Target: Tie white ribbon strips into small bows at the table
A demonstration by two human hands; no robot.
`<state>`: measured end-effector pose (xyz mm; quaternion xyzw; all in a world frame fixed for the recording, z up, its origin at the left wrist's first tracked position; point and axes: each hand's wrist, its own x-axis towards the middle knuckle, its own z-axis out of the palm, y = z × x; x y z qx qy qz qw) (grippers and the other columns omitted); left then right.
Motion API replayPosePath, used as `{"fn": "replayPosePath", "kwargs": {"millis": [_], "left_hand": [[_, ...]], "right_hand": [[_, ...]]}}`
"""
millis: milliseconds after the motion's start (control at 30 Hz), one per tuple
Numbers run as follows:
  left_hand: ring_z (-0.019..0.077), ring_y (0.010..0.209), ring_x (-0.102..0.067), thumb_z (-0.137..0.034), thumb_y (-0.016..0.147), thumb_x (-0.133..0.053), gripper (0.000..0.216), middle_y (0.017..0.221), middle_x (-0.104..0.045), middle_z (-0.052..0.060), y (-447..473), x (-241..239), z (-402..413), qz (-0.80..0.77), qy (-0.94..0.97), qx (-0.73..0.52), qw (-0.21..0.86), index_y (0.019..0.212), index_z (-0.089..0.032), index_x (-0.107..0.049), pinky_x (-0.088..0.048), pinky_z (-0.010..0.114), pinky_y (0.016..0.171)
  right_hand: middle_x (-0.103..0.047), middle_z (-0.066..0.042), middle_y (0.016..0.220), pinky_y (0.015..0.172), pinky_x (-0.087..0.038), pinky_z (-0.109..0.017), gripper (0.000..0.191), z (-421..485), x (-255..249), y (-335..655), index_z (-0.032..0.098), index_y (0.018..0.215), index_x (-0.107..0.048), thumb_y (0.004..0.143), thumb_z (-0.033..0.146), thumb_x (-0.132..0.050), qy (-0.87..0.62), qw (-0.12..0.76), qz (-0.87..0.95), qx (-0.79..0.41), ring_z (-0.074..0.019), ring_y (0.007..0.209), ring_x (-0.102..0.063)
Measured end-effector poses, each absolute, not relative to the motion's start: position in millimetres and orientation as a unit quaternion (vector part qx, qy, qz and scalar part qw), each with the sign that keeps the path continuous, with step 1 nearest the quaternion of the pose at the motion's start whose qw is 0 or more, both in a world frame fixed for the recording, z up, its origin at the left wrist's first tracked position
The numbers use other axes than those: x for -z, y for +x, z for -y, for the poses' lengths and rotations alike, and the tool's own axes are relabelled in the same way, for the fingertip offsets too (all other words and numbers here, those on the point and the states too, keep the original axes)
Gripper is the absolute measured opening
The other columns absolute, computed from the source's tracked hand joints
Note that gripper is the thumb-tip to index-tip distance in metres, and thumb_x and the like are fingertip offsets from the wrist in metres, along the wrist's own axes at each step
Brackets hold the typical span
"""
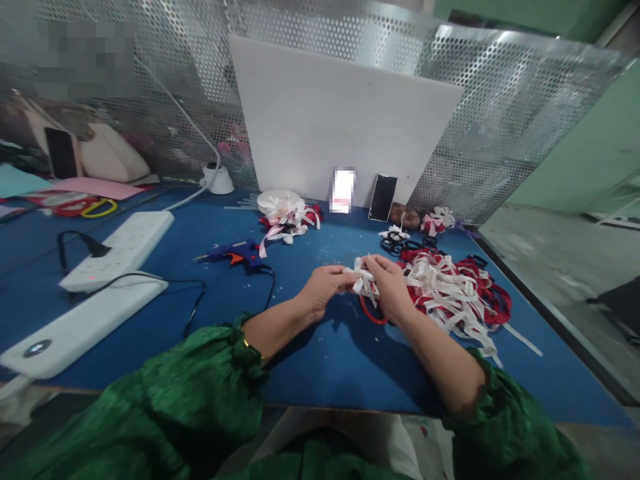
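Observation:
My left hand [324, 287] and my right hand [387, 285] meet above the blue table [320, 360], both pinched on a white ribbon bow [362, 277]. A red elastic hair band [371, 313] hangs from the bow under my right hand. Just right of my hands lies a pile of white ribbon bows on red bands [453, 297]. My sleeves are green.
A blue glue gun [235, 253] lies left of centre with its black cord. Two white power strips [117, 250] sit at the left. Finished bows [287, 220] lie by a white board [345, 127], with phones [383, 197], black bands [395, 245] and scissors [97, 208].

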<state>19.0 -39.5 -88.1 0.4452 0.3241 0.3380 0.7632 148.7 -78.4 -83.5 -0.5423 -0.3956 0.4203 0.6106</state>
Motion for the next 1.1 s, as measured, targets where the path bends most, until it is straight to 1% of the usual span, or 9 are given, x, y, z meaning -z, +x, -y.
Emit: {"fn": "replayPosePath", "kwargs": {"millis": [100, 167, 300, 433, 567, 733, 900, 1000, 1100], "left_hand": [[0.0130, 0.063, -0.058, -0.030, 0.057, -0.078, 0.023, 0.067, -0.065, 0.005, 17.9, 89.2, 35.0, -0.331, 0.462, -0.359, 0.740, 0.067, -0.012, -0.068, -0.047, 0.028, 0.069], [0.0124, 0.061, -0.057, -0.032, 0.057, -0.077, 0.024, 0.065, -0.064, 0.004, 17.6, 89.9, 33.9, -0.340, 0.474, -0.372, 0.722, 0.065, -0.012, -0.067, -0.046, 0.028, 0.068], [0.0108, 0.062, -0.056, -0.035, 0.059, -0.076, 0.025, 0.067, -0.064, 0.003, 16.5, 87.9, 35.0, -0.363, 0.482, -0.370, 0.707, 0.071, -0.014, -0.068, -0.044, 0.025, 0.066], [0.0122, 0.066, -0.057, -0.043, 0.064, -0.072, 0.031, 0.072, -0.066, 0.004, 14.7, 83.9, 35.6, -0.377, 0.495, -0.361, 0.695, 0.077, -0.015, -0.069, -0.043, 0.024, 0.064], [0.0114, 0.063, -0.056, -0.035, 0.061, -0.075, 0.025, 0.066, -0.064, 0.002, 15.8, 85.4, 34.8, -0.370, 0.477, -0.394, 0.693, 0.070, -0.013, -0.068, -0.046, 0.025, 0.068], [0.0117, 0.061, -0.057, -0.034, 0.058, -0.077, 0.026, 0.066, -0.064, 0.005, 18.2, 90.8, 31.5, -0.355, 0.423, -0.393, 0.736, 0.067, -0.013, -0.067, -0.048, 0.027, 0.068], [0.0107, 0.058, -0.056, -0.035, 0.058, -0.077, 0.026, 0.062, -0.063, 0.003, 16.7, 90.2, 29.5, -0.387, 0.418, -0.416, 0.708, 0.065, -0.013, -0.065, -0.045, 0.025, 0.062], [0.0110, 0.060, -0.057, -0.038, 0.059, -0.076, 0.029, 0.065, -0.064, 0.004, 15.4, 87.4, 30.8, -0.389, 0.426, -0.400, 0.712, 0.069, -0.013, -0.066, -0.045, 0.024, 0.063], [0.0121, 0.061, -0.058, -0.044, 0.060, -0.075, 0.036, 0.072, -0.066, 0.006, 14.7, 85.5, 32.4, -0.378, 0.439, -0.360, 0.731, 0.074, -0.013, -0.067, -0.045, 0.026, 0.062]], "right_hand": [[-0.062, -0.004, 0.067, 0.049, -0.043, -0.026, 0.040, 79.5, 75.7, 157.5, 0.016, 0.081, -0.063, 0.072, 0.055, -0.059, -0.552, 0.566, 0.380, -0.480, -0.0154, 0.055, -0.055], [-0.061, -0.004, 0.064, 0.048, -0.042, -0.025, 0.039, 80.7, 73.9, 160.3, 0.016, 0.078, -0.063, 0.069, 0.053, -0.064, -0.563, 0.549, 0.383, -0.484, -0.0146, 0.054, -0.054], [-0.055, 0.001, 0.056, 0.047, -0.038, -0.023, 0.030, 81.4, 76.8, 159.9, 0.016, 0.073, -0.062, 0.062, 0.041, -0.072, -0.572, 0.557, 0.397, -0.453, -0.0103, 0.048, -0.047], [-0.051, 0.004, 0.054, 0.045, -0.032, -0.021, 0.022, 79.3, 78.7, 161.0, 0.016, 0.072, -0.062, 0.065, 0.036, -0.069, -0.571, 0.554, 0.447, -0.409, -0.0083, 0.047, -0.041], [-0.054, 0.003, 0.057, 0.049, -0.034, -0.021, 0.018, 77.3, 79.8, 162.3, 0.015, 0.071, -0.064, 0.066, 0.033, -0.068, -0.582, 0.548, 0.480, -0.361, -0.0086, 0.051, -0.043], [-0.057, 0.000, 0.060, 0.051, -0.039, -0.023, 0.024, 76.5, 83.3, 158.2, 0.015, 0.070, -0.062, 0.062, 0.036, -0.071, -0.557, 0.595, 0.405, -0.415, -0.0100, 0.053, -0.048], [-0.061, -0.002, 0.065, 0.051, -0.041, -0.024, 0.033, 78.4, 81.5, 156.2, 0.016, 0.078, -0.063, 0.064, 0.045, -0.070, -0.546, 0.562, 0.406, -0.470, -0.0119, 0.055, -0.052], [-0.058, 0.000, 0.060, 0.047, -0.038, -0.023, 0.031, 80.0, 80.8, 155.8, 0.016, 0.074, -0.062, 0.063, 0.043, -0.072, -0.558, 0.551, 0.422, -0.455, -0.0105, 0.050, -0.048], [-0.056, 0.002, 0.056, 0.046, -0.036, -0.023, 0.028, 80.4, 82.1, 155.2, 0.016, 0.070, -0.061, 0.065, 0.043, -0.069, -0.564, 0.555, 0.433, -0.432, -0.0091, 0.047, -0.044]]}}
